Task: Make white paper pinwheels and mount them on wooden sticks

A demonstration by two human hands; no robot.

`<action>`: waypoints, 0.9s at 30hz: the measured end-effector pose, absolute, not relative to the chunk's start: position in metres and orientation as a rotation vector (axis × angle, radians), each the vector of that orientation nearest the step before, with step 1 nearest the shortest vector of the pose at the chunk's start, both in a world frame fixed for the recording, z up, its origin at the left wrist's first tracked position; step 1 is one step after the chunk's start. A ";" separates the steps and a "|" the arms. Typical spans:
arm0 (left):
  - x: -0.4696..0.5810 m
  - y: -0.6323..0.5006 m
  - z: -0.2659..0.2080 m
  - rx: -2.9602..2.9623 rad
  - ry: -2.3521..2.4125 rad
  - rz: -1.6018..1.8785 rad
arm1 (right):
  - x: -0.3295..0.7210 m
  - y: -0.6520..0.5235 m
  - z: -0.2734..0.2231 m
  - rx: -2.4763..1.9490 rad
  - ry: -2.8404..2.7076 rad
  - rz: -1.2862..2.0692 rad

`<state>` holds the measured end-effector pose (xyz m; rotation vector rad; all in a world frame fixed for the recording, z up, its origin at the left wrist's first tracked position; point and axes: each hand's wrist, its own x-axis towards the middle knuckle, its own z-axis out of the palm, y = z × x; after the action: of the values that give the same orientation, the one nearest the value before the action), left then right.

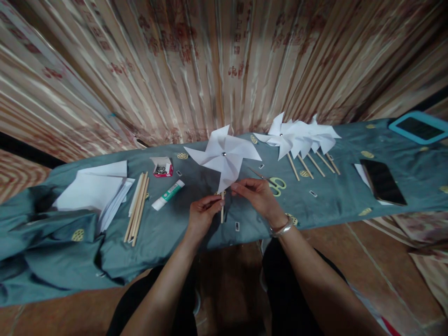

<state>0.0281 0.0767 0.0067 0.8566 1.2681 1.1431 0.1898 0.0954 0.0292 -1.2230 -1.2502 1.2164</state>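
Note:
A white paper pinwheel [214, 148] with a silver pin at its centre stands upright over the table in front of me. My left hand [203, 211] pinches its wooden stick below the blades. Close by on the right, my right hand [255, 192] has thumb and forefinger together at the tip of the lowest blade; whether they grip the paper is hard to make out. Green-handled scissors [277, 185] lie just beyond my right hand, their blades pointing left. A glue stick [168, 194] with a green label rests to the left of my left hand.
Several finished pinwheels [304, 136] lie in a row at the back right. On the left are wooden sticks [137, 211], white paper sheets [91, 189] and a small red box of pins [162, 167]. A phone [383, 182] and a blue-framed tablet [418, 127] lie right on the tablecloth [336, 200].

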 end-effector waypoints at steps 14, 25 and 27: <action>0.025 0.075 0.004 0.873 1.220 1.057 | 0.250 0.117 0.037 -1.287 -0.881 0.732; 0.023 0.072 0.007 0.933 1.214 1.034 | 0.240 0.116 0.039 -1.327 -0.951 0.771; 0.023 0.073 0.007 0.933 1.226 1.047 | 0.238 0.116 0.038 -1.325 -0.956 0.804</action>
<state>0.0230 0.0729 0.0068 0.9329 1.2259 1.0470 0.2384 0.1161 0.0380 -1.3255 -0.9563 0.8041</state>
